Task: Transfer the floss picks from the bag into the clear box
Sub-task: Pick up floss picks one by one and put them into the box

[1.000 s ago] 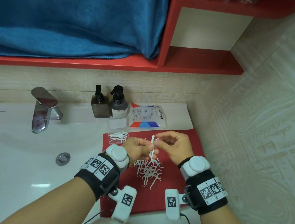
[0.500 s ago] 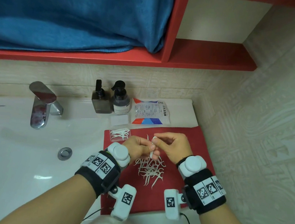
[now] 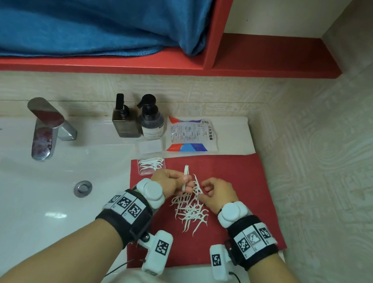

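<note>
A pile of white floss picks [image 3: 189, 212] lies on a red mat [image 3: 241, 185]. My left hand [image 3: 171, 183] pinches a small upright bundle of picks [image 3: 185, 176] above the pile. My right hand [image 3: 218, 196] is just right of it, its fingers on a pick at the pile's upper edge. The clear box [image 3: 151, 165], holding several picks, sits at the mat's far left corner, with its clear lid [image 3: 149, 145] behind it. The floss pick bag [image 3: 192, 135] lies flat at the back of the counter.
Two dark pump bottles [image 3: 125, 122] [image 3: 151, 121] stand left of the bag. A chrome faucet [image 3: 45, 128] and white sink with a drain [image 3: 83, 188] lie to the left. A red shelf [image 3: 143, 64] with a blue towel [image 3: 91, 9] hangs overhead. A tiled wall closes the right side.
My right hand has let go of the bundle it held together with my left and dropped to the pile. My left hand keeps the bundle. The camera has tilted.
</note>
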